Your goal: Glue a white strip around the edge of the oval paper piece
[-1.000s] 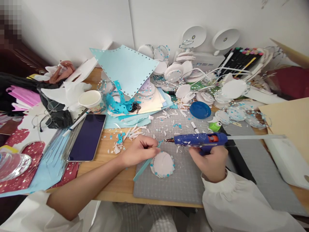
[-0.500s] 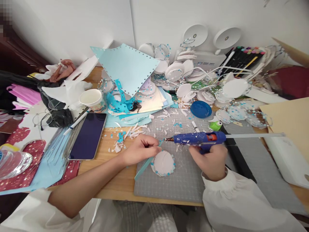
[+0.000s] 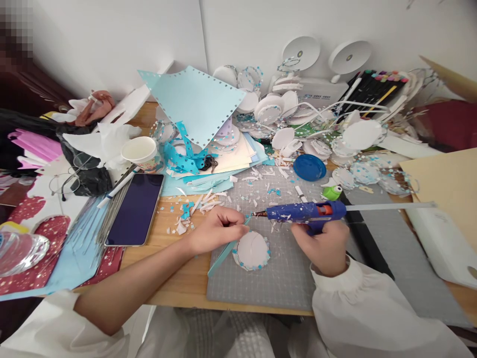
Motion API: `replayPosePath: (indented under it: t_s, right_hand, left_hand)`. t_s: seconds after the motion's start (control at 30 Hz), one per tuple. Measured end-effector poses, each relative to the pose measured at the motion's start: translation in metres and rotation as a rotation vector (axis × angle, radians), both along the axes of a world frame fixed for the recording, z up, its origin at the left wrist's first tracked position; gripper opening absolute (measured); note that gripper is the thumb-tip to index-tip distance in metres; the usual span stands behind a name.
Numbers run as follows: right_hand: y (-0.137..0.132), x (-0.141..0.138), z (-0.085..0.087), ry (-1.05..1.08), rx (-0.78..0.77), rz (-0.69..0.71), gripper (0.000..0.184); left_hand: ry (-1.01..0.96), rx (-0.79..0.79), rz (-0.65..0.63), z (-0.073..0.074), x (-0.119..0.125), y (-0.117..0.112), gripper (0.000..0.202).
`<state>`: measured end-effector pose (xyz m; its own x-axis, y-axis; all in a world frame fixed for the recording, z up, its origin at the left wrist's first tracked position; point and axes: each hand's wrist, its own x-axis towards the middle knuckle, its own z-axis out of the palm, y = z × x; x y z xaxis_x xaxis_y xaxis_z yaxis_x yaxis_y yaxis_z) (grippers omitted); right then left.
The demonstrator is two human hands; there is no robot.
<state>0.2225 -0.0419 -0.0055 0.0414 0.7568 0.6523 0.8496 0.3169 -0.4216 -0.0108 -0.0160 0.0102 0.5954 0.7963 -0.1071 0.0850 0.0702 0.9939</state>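
- Grey cutting mat (image 3: 283, 278) on the cluttered desk is the work zone, so keep everything over it.
- Right hand (image 3: 322, 246) grips the blue glue gun (image 3: 307, 213); I'd squeeze gently, nozzle right at the strip's end.
- White disc (image 3: 252, 251) sits on the mat, between the hands.
- Left hand (image 3: 216, 229) pinches the light-blue paper strip (image 3: 227, 251); keep fingertips back from the hot tip.

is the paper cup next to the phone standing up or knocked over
Upright. The paper cup stands on its base beside the phone, its round open rim facing up. Whether anything is inside cannot be told.
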Motion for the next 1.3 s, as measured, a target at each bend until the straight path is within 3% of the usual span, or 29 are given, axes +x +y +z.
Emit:
replayPosePath:
  t_s: [0.73,1.03,1.3]
  right_hand:
    - [-0.0006,0.0019,0.0001,0.025,-0.016,0.040,0.034]
    - [0.0006,0.0030,-0.0024,-0.119,0.069,-0.006,0.029]
    - [0.0021,0.0073,-0.0010,0.029,0.067,-0.145,0.033]
  left_hand:
    - [-0.009,0.000,-0.022,-0.0017,-0.0001,0.0014,0.041]
    - [-0.010,-0.032,-0.041,-0.0033,-0.0032,0.0011,0.035]
    - [-0.197,-0.286,0.084,-0.0021,-0.0046,0.0045,0.030]
